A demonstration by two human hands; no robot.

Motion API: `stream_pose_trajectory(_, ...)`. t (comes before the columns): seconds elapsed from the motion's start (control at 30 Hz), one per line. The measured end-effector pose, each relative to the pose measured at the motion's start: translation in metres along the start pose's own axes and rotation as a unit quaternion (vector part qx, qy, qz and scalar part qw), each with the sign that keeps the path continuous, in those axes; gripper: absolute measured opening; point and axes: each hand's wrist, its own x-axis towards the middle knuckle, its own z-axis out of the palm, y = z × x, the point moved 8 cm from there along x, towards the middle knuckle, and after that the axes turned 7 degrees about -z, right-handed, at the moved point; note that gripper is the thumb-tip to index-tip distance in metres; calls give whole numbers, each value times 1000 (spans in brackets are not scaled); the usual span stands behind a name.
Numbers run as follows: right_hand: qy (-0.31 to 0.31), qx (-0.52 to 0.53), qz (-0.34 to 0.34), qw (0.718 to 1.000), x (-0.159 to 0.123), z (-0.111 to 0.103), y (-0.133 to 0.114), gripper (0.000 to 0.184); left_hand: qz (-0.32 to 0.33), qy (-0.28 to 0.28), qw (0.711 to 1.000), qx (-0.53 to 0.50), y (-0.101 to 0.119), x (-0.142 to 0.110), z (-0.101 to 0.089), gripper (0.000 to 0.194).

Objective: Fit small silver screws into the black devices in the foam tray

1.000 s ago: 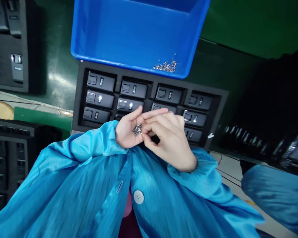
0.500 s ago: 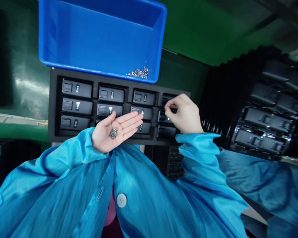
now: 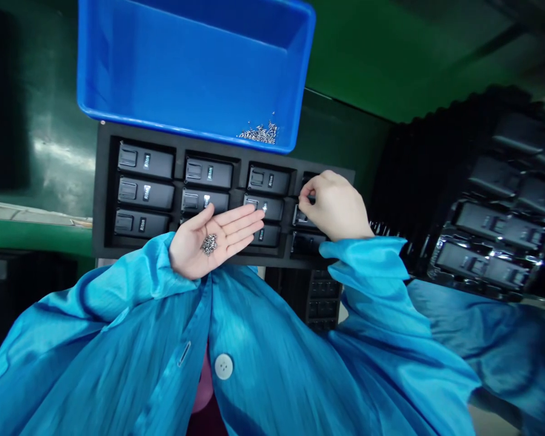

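"How far along?"
"Black units are seated in the tray; loose metal pieces lie on the open left hand — more in the blue bin."
"Right hand?"
"Fingers pinched over the tray — contents hidden."

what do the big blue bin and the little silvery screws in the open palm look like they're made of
The big blue bin looks like smooth, semi-gloss moulded plastic, judging by its rounded rim. The small silvery screws look like bright metal, perhaps steel, from their glints.

smooth plastic bin, shiny metal pieces
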Motion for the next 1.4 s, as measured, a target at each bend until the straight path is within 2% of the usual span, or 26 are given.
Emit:
stream_pose_trajectory(0.17, -11, 43, 16, 999, 5, -1, 6, 4, 2, 1, 1000, -5, 0, 1, 0, 74)
stream_pose_trajectory(0.37, -54, 120, 57, 990, 14, 3, 19, 7, 3, -3, 1000, -17, -1, 0, 0, 75)
stream_pose_trajectory(0.63, -93, 135, 71, 984, 22, 7, 26, 13, 7, -1, 1000, -11, 0, 0, 0, 76)
stream_pose_trajectory(0.97, -133, 154, 110, 973, 25, 2, 27, 22, 9, 9, 1000, -1, -1, 0, 1, 74)
stream_pose_trajectory(1.3, -140, 150, 93, 974, 26, 0, 27, 22, 8, 29, 999, 25, 1, 0, 1, 72)
stream_pose_trajectory(1.4, -126, 126, 80, 981, 23, -1, 23, 17, 10, 36, 999, 30, 1, 0, 0, 71)
